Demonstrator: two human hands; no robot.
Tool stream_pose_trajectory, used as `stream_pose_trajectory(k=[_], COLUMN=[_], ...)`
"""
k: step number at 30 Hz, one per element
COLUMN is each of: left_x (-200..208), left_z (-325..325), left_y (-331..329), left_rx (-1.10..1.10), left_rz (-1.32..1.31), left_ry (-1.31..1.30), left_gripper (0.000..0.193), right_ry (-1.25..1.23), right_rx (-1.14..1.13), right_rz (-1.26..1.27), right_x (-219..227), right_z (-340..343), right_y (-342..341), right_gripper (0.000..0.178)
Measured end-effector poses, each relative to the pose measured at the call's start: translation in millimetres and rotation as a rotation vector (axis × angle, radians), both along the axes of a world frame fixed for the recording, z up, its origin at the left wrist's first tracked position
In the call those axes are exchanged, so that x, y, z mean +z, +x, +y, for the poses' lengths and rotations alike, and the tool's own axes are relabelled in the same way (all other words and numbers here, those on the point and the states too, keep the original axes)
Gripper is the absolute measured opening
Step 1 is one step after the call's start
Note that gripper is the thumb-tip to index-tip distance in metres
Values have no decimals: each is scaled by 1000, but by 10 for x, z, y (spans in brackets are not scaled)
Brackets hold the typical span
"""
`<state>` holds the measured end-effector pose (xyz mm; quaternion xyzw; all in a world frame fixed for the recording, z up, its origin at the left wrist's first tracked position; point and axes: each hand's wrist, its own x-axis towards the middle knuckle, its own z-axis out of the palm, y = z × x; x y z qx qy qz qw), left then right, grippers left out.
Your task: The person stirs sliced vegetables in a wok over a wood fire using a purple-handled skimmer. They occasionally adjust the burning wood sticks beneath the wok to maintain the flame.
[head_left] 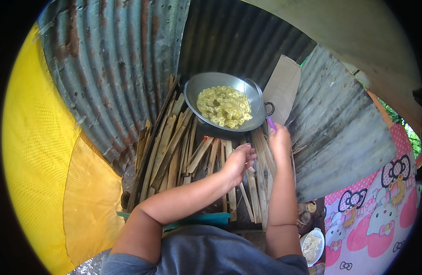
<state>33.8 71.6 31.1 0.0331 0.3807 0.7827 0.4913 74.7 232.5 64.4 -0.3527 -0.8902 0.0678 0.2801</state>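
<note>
A wide metal wok (192, 91) stands over the fire, with many pale yellow banana-like slices (223, 105) in its middle. My right hand (280, 142) is closed around the purple handle (271, 124) of a utensil, just below the wok's right loop handle (270, 108). Against the wok's right inner wall shows a thin curved metal rim (254, 87); whether it belongs to that utensil I cannot tell. My left hand (240, 160) hovers in front of the wok, above the firewood, fingers slightly bent and apart, with nothing in it.
Split firewood (169, 142) lies below the wok, with small embers (206, 137) glowing at its far end. Corrugated metal sheets (105, 68) enclose the back and sides. Cardboard (283, 85) leans right of the wok. A white bowl (319, 233) of pale food sits low right, beside a pink printed cloth (357, 233). Yellow fabric (37, 151) hangs left.
</note>
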Motion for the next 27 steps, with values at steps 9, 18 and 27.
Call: stream_pose_trajectory(k=[9, 18, 27], left_x=[-4, -4, 14], left_z=[-54, -65, -5], left_y=[-115, -136, -52], left_rx=[62, 72, 34], left_rz=[-16, -14, -46], left_ry=[-14, -15, 24], left_gripper=[36, 36, 37], right_ry=[-185, -151, -146], right_rx=[160, 268, 287], right_rz=[197, 104, 95], right_x=[-162, -202, -161], right_z=[366, -94, -361], right_y=[-242, -305, -190], right_gripper=[27, 26, 26])
